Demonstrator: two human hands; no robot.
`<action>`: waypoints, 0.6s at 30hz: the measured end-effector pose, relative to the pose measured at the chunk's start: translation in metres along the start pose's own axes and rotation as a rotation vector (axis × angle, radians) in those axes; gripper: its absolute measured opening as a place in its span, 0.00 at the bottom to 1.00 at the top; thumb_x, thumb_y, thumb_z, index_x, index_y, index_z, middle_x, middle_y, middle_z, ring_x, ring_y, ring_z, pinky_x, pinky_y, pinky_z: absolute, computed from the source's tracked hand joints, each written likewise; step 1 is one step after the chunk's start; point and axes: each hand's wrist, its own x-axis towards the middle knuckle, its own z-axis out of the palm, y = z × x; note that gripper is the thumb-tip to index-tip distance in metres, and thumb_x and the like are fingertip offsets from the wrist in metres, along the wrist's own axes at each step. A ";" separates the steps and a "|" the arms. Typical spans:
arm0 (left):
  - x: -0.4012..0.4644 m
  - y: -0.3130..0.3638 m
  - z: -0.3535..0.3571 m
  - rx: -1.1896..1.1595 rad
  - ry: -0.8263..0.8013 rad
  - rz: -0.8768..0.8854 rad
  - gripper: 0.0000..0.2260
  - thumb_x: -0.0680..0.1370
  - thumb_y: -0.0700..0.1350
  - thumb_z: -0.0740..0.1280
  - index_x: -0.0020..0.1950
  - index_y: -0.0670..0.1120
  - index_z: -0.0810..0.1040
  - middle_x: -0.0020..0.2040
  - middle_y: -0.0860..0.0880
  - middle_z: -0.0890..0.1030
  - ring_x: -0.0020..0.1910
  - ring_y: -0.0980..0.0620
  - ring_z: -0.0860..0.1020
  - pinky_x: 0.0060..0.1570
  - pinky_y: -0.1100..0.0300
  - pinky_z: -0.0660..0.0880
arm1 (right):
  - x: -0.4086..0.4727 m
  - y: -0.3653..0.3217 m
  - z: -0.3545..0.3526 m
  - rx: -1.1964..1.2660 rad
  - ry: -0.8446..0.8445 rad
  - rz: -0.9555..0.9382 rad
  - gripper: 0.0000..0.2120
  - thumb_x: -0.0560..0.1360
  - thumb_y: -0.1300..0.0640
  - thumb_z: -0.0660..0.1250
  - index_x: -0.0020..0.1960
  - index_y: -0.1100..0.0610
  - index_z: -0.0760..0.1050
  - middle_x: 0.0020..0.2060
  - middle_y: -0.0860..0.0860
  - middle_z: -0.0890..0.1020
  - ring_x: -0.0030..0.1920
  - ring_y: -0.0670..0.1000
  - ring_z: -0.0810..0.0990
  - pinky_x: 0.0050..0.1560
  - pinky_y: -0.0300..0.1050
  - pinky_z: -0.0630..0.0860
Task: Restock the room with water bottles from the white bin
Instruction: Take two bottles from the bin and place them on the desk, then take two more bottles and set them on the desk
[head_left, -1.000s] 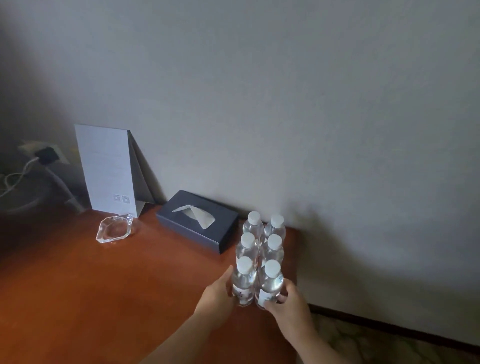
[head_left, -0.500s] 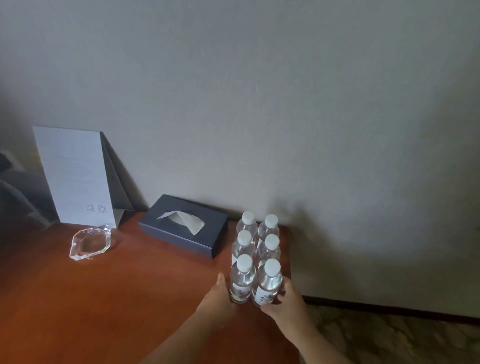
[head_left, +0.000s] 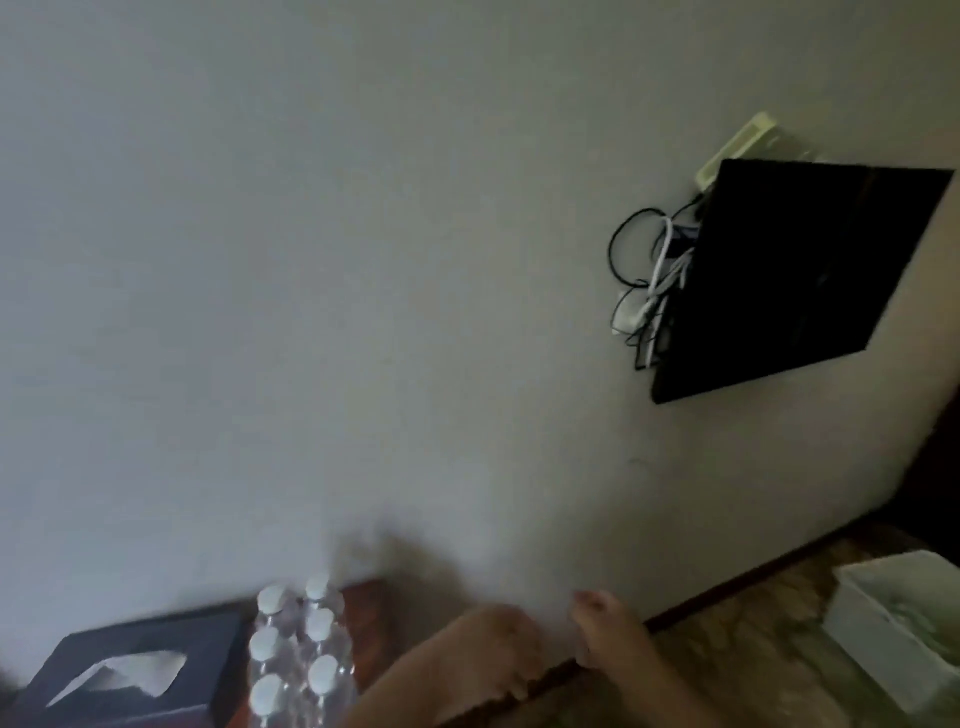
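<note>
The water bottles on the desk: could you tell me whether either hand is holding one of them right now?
No, the left hand and right hand are both off to the right of the water bottles, gripping nothing.

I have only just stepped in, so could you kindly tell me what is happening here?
A person is restocking bottled water. Six clear plastic water bottles with white caps stand in two rows on the reddish-brown wooden desk, beside a dark blue tissue box. Both hands, the left hand and the right hand, are off the bottles and empty. The white plastic bin sits on the floor to the right, below a black wall-mounted screen.
</note>
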 end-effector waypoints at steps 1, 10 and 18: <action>0.008 0.021 0.014 0.005 0.011 0.029 0.09 0.82 0.40 0.59 0.53 0.40 0.78 0.41 0.40 0.84 0.33 0.48 0.83 0.33 0.62 0.79 | 0.003 -0.001 -0.031 0.059 0.038 0.007 0.04 0.79 0.55 0.65 0.50 0.54 0.77 0.43 0.55 0.83 0.43 0.56 0.83 0.42 0.50 0.79; 0.131 0.164 0.272 -0.008 0.036 0.229 0.08 0.78 0.42 0.67 0.53 0.40 0.82 0.37 0.46 0.83 0.32 0.47 0.80 0.35 0.62 0.73 | -0.018 0.080 -0.367 0.146 0.455 -0.071 0.06 0.79 0.56 0.66 0.51 0.53 0.81 0.43 0.50 0.84 0.44 0.51 0.83 0.42 0.42 0.78; 0.237 0.250 0.483 -0.127 -0.041 0.301 0.09 0.78 0.40 0.68 0.40 0.39 0.84 0.31 0.44 0.81 0.30 0.46 0.79 0.29 0.62 0.73 | -0.044 0.181 -0.614 0.465 0.703 0.083 0.07 0.81 0.58 0.65 0.50 0.61 0.79 0.40 0.60 0.82 0.36 0.57 0.80 0.34 0.45 0.74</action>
